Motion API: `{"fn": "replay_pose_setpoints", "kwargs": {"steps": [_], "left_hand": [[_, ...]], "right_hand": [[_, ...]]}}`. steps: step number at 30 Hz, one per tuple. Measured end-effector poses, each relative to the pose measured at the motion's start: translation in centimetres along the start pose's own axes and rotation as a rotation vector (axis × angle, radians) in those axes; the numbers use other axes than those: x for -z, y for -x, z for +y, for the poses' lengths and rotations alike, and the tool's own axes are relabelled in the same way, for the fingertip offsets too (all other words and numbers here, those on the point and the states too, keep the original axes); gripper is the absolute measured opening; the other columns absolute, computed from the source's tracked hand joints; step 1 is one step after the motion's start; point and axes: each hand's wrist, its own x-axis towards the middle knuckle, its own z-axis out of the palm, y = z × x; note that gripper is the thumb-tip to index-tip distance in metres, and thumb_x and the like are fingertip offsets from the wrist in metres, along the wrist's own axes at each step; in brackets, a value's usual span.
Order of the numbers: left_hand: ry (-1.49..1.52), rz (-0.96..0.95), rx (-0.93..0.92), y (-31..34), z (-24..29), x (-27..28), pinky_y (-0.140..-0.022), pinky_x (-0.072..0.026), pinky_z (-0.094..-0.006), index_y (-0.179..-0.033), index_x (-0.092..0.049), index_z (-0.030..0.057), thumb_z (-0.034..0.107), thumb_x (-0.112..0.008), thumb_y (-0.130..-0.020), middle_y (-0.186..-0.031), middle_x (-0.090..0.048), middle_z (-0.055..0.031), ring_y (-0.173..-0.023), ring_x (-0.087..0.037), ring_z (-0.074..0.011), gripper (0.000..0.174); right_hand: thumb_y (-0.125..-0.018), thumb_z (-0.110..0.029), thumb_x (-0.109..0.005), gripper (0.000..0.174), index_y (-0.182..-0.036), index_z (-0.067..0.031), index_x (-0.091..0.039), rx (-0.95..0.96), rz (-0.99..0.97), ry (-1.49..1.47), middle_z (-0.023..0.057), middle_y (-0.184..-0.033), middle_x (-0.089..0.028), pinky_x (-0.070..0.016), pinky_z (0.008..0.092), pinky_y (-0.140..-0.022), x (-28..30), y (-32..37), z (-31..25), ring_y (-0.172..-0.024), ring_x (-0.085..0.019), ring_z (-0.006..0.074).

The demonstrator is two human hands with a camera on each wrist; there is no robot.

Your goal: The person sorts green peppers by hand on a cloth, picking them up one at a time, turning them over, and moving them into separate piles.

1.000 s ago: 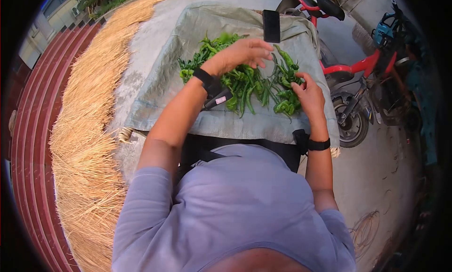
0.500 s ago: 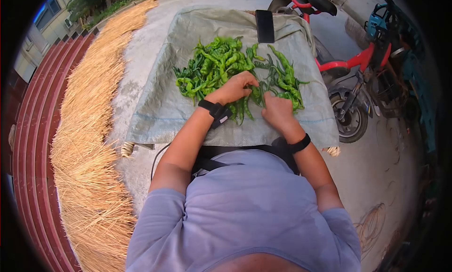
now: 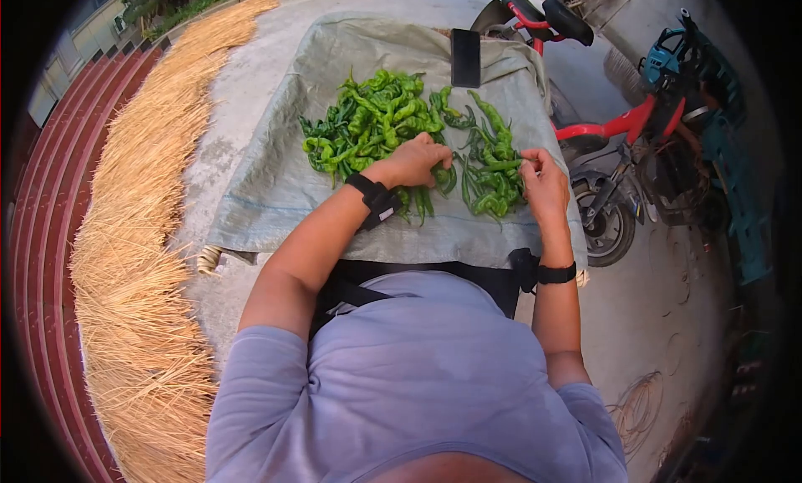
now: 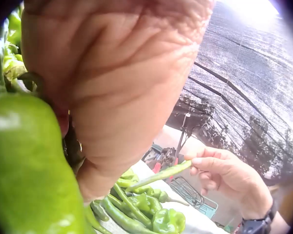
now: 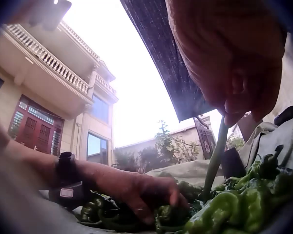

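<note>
A large heap of green chili peppers point(image 3: 376, 111) lies on the left of a grey-green woven sheet point(image 3: 276, 220). A smaller pile of peppers point(image 3: 499, 197) is to its right. My left hand point(image 3: 416, 162) reaches down into the near right edge of the large heap, its fingertips among the peppers; whether they grip one I cannot tell. Between thumb and fingers, my right hand point(image 3: 545, 186) pinches one end of a long, slim green pepper point(image 4: 161, 175). This pepper slants over the smaller pile, its other end low among the peppers in the right wrist view.
A black phone point(image 3: 465, 58) lies at the sheet's far edge. Beyond the sheet on the right stands a red two-wheeler point(image 3: 614, 125). Dry straw point(image 3: 146, 274) is spread along the ground at left, beside dark red steps point(image 3: 63, 257). Each wrist wears a black strap.
The hands came together over the middle half a second ago, then parted. My right hand has moved right with a pepper; my left stays at the heap's near edge.
</note>
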Motion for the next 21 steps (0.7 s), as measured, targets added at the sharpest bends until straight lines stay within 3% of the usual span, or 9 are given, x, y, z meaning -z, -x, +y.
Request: {"fn": "replay_pose_setpoints", "kwargs": {"steps": [2, 6, 9, 12, 16, 21], "left_hand": [[0.126, 0.030, 0.012, 0.1, 0.1, 0.1, -0.088, -0.0439, -0.0354, -0.116, -0.062, 0.0161, 0.017, -0.083, -0.069, -0.098, -0.061, -0.0036, -0.101, -0.050, -0.0247, 0.051], [0.334, 0.076, 0.039, -0.2, -0.7, -0.2, -0.085, -0.0450, -0.0325, -0.121, -0.061, 0.0145, 0.028, -0.072, -0.086, -0.098, -0.061, -0.0033, -0.095, -0.053, -0.0203, 0.039], [0.592, 0.126, 0.009, -0.3, -1.1, -0.6, -0.083, -0.0461, -0.0300, -0.127, -0.059, 0.0125, 0.034, -0.058, -0.098, -0.103, -0.062, -0.0006, -0.092, -0.054, -0.0165, 0.037], [0.789, 0.223, 0.057, 0.8, 0.0, 0.6, -0.077, -0.0483, -0.0288, -0.131, -0.056, 0.0104, 0.035, -0.050, -0.102, -0.110, -0.061, -0.0010, -0.093, -0.059, -0.0138, 0.038], [1.048, 0.298, 0.121, 1.8, 0.1, 1.6, -0.074, -0.0491, -0.0245, -0.134, -0.052, 0.0092, 0.031, -0.047, -0.104, -0.113, -0.061, -0.0019, -0.094, -0.061, -0.0124, 0.038], [1.577, 0.227, 0.049, 2.9, -1.3, 1.4, -0.079, -0.0533, -0.0262, -0.139, -0.045, 0.0069, 0.028, -0.048, -0.104, -0.115, -0.063, -0.0147, -0.099, -0.066, -0.0185, 0.041]], "right_hand": [[-0.088, -0.020, -0.061, 0.019, -0.105, -0.0121, -0.063, 0.096, 0.156, 0.256, 0.0067, -0.084, -0.068, -0.0485, 0.0424, -0.068, 0.4, -0.5, 0.3, -0.082, -0.066, 0.0289], [-0.085, -0.016, -0.062, 0.019, -0.104, -0.0121, -0.063, 0.265, 0.154, 0.218, 0.0069, -0.090, -0.066, -0.0479, 0.0451, -0.069, -0.8, -1.2, -1.0, -0.083, -0.064, 0.0313], [-0.082, -0.015, -0.065, 0.019, -0.100, -0.0108, -0.062, 0.469, -0.046, 0.293, 0.0088, -0.091, -0.065, -0.0488, 0.0447, -0.070, -3.6, -2.4, -0.9, -0.085, -0.064, 0.0320], [-0.080, -0.013, -0.066, 0.020, -0.099, -0.0100, -0.063, 0.627, -0.089, 0.422, 0.0115, -0.091, -0.065, -0.0496, 0.0445, -0.071, -6.8, -4.0, 0.4, -0.088, -0.064, 0.0328], [-0.080, -0.018, -0.067, 0.014, -0.091, -0.0106, -0.066, 0.521, -0.260, 0.595, 0.0106, -0.084, -0.068, -0.0493, 0.0455, -0.071, -9.6, -5.9, 1.7, -0.086, -0.066, 0.0331], [-0.083, -0.022, -0.065, 0.012, -0.092, -0.0149, -0.069, 0.274, -0.114, 0.124, 0.0059, -0.082, -0.070, -0.0500, 0.0422, -0.068, -7.1, -5.3, 0.1, -0.082, -0.067, 0.0286]]}}
